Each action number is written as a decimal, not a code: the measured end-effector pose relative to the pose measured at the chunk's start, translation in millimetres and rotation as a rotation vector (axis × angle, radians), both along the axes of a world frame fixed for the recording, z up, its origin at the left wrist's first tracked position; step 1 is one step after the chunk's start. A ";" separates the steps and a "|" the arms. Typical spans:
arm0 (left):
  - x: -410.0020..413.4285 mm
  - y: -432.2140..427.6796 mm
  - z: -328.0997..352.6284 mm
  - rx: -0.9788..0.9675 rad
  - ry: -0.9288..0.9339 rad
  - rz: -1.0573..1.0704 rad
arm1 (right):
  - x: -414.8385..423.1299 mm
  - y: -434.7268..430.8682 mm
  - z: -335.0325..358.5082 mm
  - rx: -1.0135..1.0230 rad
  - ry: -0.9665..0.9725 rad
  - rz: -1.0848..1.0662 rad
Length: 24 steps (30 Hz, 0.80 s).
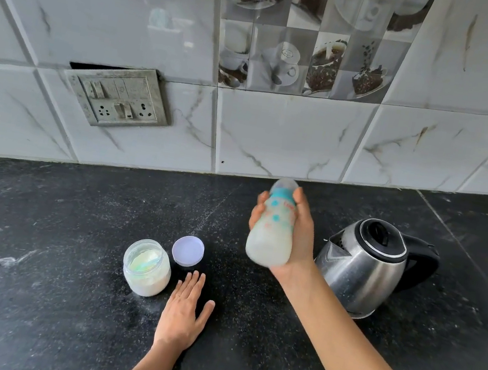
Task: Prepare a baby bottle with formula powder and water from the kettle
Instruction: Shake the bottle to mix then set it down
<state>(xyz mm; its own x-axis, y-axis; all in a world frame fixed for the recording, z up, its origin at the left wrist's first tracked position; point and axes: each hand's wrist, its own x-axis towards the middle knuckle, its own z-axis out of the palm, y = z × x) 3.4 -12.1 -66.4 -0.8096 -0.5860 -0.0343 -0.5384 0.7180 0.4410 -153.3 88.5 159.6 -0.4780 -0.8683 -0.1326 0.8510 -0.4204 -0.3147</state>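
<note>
1. The right hand gripped the baby bottle, capped and milky white inside, above the counter at frame centre.
2. The left hand lay flat on the counter, fingers straight.
3. The open formula jar stood lower left of centre, its lid just beside it.
4. The kettle stood at right.

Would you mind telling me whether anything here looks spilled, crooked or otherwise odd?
The switch plate hangs crooked on the wall, with a dark gap above it. White powder dusts the counter around the open jar.
</note>
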 end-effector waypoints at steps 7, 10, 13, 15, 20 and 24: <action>-0.4 0.4 0.3 0.002 0.004 -0.003 | -1.5 0.8 7.9 -0.001 -0.018 -0.012; -0.3 -0.2 0.9 -0.006 -0.008 -0.004 | 5.1 2.5 -0.9 -0.041 0.089 0.102; -0.4 -0.5 0.9 -0.005 -0.012 -0.004 | 10.1 4.5 2.6 -0.016 0.242 0.163; -0.1 0.0 1.7 -0.006 -0.011 -0.005 | -2.9 1.3 7.6 -0.007 0.095 0.078; -0.4 -0.1 1.1 -0.002 -0.009 -0.004 | -0.5 4.0 -0.4 -0.024 0.138 0.086; -0.6 -1.0 -0.5 0.005 -0.005 -0.006 | 1.8 3.2 9.5 0.048 0.123 0.068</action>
